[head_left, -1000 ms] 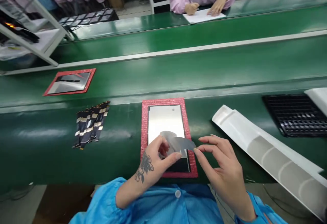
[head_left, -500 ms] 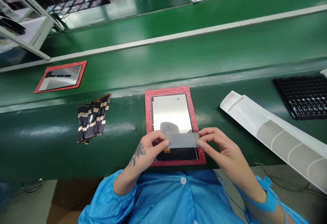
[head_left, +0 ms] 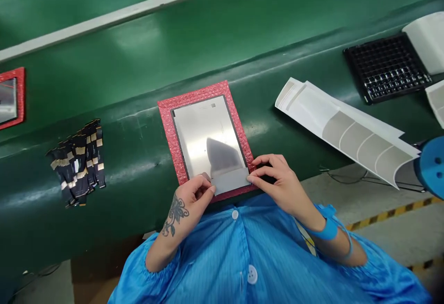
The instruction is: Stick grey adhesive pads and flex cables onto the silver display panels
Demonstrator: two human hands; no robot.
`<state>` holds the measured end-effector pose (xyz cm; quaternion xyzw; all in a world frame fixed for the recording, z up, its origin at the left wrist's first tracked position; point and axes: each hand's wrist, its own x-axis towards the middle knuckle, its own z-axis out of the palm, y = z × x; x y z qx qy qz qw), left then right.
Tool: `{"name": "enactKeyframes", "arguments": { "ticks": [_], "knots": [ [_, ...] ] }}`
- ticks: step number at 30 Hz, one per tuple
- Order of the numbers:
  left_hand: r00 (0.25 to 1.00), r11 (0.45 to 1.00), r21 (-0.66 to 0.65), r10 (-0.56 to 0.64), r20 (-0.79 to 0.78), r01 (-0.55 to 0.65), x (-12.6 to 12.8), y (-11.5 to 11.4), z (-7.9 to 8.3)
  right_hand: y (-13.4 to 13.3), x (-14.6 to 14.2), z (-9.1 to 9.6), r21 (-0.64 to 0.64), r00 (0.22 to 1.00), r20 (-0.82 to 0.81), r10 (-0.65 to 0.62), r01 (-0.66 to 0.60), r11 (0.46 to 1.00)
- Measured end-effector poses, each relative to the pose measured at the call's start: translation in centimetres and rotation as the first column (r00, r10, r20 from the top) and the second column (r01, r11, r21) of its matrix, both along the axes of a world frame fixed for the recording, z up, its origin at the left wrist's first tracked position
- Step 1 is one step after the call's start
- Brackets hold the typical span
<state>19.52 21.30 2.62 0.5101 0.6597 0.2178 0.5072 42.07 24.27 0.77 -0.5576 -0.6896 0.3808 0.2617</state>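
A grey translucent strip (head_left: 230, 181) is stretched between my two hands, over the near end of a display panel (head_left: 204, 123). My left hand (head_left: 196, 195) pinches the strip's left end between thumb and fingers. At its right end, the thumb and fingers of my right hand (head_left: 274, 179) are closed on it. The panel has a shiny metallic back and lies on a pink bubble-wrap sheet (head_left: 167, 128). Whether the strip touches the panel along its length I cannot tell.
On the left lies a pile of black flex cables (head_left: 79, 163). Another panel on pink wrap (head_left: 21, 96) sits at the far left. To the right are curled sheets of grey labels (head_left: 347, 128), a black gridded tray (head_left: 388, 68) and a blue round object (head_left: 432, 167) at the bench edge.
My view has tilted down and turned, so the bench appears shifted and rotated. Both hands still hold the strip, which now sits closer to the panel's near edge, covering its black band.
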Motion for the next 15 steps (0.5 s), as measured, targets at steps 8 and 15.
{"name": "enactKeyframes", "arguments": {
  "ticks": [8,15],
  "knots": [
    [0.995,0.999,0.039,-0.029,-0.100,0.033,0.15,-0.16,-0.18,-0.20,0.10,-0.37,0.050,0.994,0.097,0.040,-0.045,0.998],
    [0.987,0.995,0.053,-0.074,-0.144,0.082,0.24,-0.34,-0.17,-0.28,0.13,-0.49,0.049,0.990,0.130,0.052,-0.058,0.997]
  ]
}}
